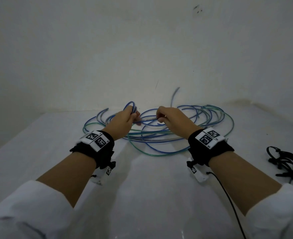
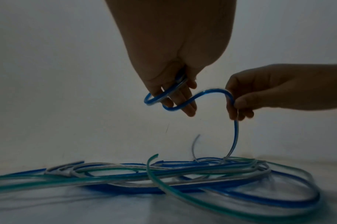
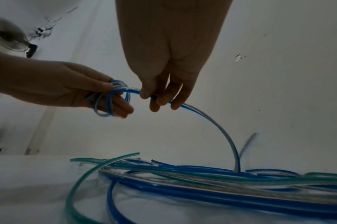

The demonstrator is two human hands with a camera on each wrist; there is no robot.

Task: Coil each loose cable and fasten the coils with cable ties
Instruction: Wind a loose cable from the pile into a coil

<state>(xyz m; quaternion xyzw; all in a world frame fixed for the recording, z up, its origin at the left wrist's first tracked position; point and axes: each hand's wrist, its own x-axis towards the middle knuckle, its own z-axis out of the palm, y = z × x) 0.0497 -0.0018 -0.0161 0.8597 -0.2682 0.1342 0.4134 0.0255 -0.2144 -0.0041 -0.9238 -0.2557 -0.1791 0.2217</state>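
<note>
A tangle of loose blue, green and clear cables (image 1: 168, 133) lies on the white table (image 1: 142, 187) by the wall. My left hand (image 1: 125, 120) is raised above it, and a small coil of blue cable (image 3: 111, 100) is looped round its fingers. A short stretch of the same blue cable (image 2: 207, 93) runs across to my right hand (image 1: 168, 116), which pinches it between thumb and fingers (image 3: 158, 98). From there the cable arcs down into the pile (image 3: 202, 178). A heap of black cable ties (image 1: 287, 164) lies at the right edge of the table.
The white wall (image 1: 142, 57) stands close behind the cables. One clear cable end (image 1: 175, 94) sticks up against it. A thin black cord (image 1: 228, 199) trails from my right wrist band toward me. White sleeves cover both forearms near the bottom of the head view.
</note>
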